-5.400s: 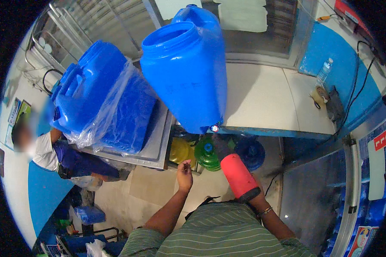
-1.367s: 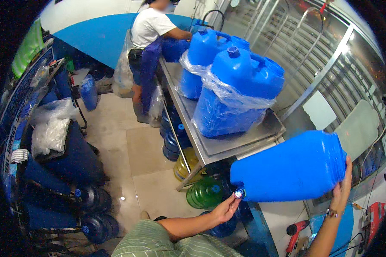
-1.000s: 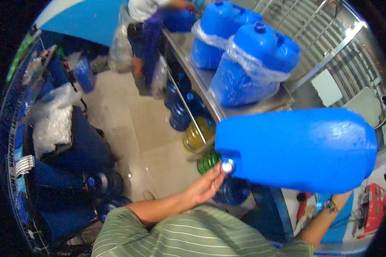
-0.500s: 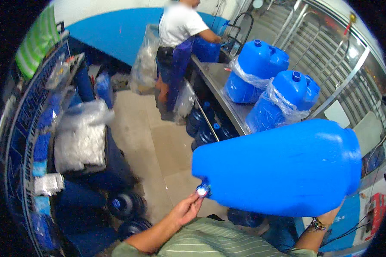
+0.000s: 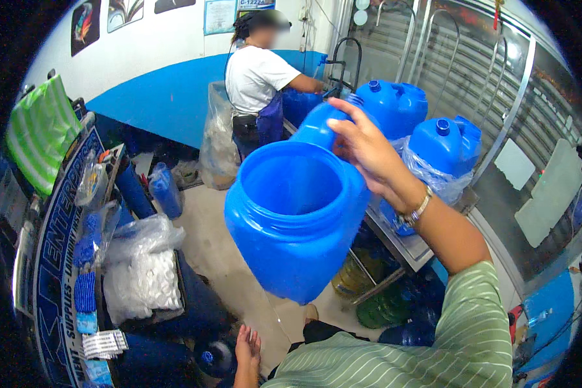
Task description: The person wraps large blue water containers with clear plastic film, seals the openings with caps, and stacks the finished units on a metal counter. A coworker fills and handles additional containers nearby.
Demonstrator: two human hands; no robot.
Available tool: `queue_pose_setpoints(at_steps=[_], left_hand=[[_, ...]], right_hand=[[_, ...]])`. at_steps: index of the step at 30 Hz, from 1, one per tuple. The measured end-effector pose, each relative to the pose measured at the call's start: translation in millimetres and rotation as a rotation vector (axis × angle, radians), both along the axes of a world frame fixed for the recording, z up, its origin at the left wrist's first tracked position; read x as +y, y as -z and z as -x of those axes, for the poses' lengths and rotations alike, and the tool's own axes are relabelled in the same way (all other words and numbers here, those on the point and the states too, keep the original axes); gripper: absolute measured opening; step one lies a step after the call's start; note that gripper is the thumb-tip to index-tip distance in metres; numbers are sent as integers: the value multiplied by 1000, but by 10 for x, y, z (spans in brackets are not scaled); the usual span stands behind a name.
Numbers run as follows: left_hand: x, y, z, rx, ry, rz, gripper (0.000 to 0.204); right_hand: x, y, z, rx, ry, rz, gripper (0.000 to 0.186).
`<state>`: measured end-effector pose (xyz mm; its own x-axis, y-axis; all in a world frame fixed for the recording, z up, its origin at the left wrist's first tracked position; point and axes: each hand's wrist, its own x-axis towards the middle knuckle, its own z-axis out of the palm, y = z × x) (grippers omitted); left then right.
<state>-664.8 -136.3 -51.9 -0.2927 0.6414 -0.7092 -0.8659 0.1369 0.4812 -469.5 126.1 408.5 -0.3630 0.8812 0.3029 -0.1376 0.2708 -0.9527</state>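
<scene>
A large blue plastic jug [image 5: 291, 258] hangs in front of me, its wide round mouth uncapped and facing up towards me. My right hand [image 5: 362, 145] reaches over from the right, fingers closed around the jug's raised handle part, a watch on the wrist. The jug's lower end tapers down above the floor. Low in the view, apart from the jug, my left hand [image 5: 247, 346] is held with its fingers stretched out and nothing visible in it. Behind the jug, two blue jugs [image 5: 394, 107] [image 5: 443, 145] with small blue caps stand on a metal counter [image 5: 427, 252].
A person [image 5: 255, 84] in a white shirt works at the counter's far end, beside a large plastic bag [image 5: 218, 142]. At left stand a bin topped with bagged white pieces [image 5: 142, 284] and a lettered panel [image 5: 58, 284]. Round bottles [image 5: 213, 355] sit low near my left hand.
The jug has swung from lying sideways at right to the middle, mouth up. My left hand has let go of its small spout; my right hand has moved up to the handle part.
</scene>
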Motion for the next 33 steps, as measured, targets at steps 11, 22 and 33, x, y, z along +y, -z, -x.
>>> queue_pose_setpoints(at_steps=[11,22,33], left_hand=[[1016,-74,113,10,-209,56,39],[2191,-186,88,-127,-280,20,38],[2602,-772,672,328,13,-5,39]], right_hand=[[2624,-470,339,-308,171,-199,72],[4205,-431,207,-194,288,-201,89],[5953,-120,-1378,-518,-87,-422,44]])
